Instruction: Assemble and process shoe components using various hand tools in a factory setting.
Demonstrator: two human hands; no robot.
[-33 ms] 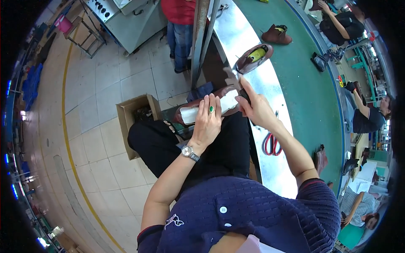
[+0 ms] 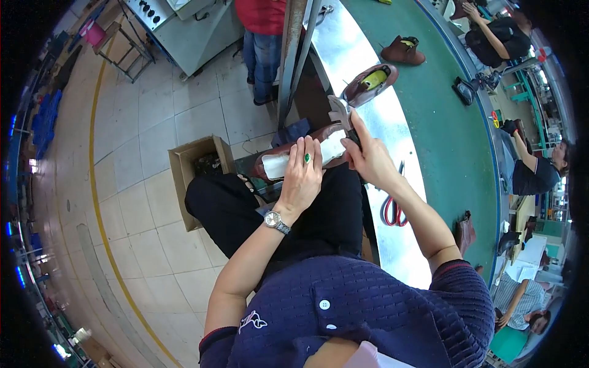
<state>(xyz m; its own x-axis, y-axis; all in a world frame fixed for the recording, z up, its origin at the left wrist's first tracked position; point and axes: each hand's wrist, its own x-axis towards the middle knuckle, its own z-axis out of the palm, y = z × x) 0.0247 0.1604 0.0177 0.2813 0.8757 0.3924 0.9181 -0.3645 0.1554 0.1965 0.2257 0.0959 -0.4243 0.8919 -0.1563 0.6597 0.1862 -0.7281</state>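
A brown leather shoe (image 2: 268,167) lies sole up across my lap, its underside covered by a white layer (image 2: 332,145). Over the middle of that white surface, my left hand (image 2: 300,175) rests with its fingers stretched out flat; its thumb is hidden. My right hand (image 2: 372,161) is closed around the dark handle of a metal hammer (image 2: 339,112), whose head is just above the shoe's far right end. From this angle I cannot tell whether the hammer touches the shoe.
On my right runs a metal ledge (image 2: 392,129) with red-handled scissors (image 2: 393,211) and a brown shoe (image 2: 370,84). Another brown shoe (image 2: 402,51) stands on the green belt (image 2: 454,153). A cardboard box (image 2: 179,175) sits left of my knee; a metal post (image 2: 288,67) rises ahead.
The hammer head has shifted slightly up and to the right, and is less blurred. My left hand and the shoe stay where they were.
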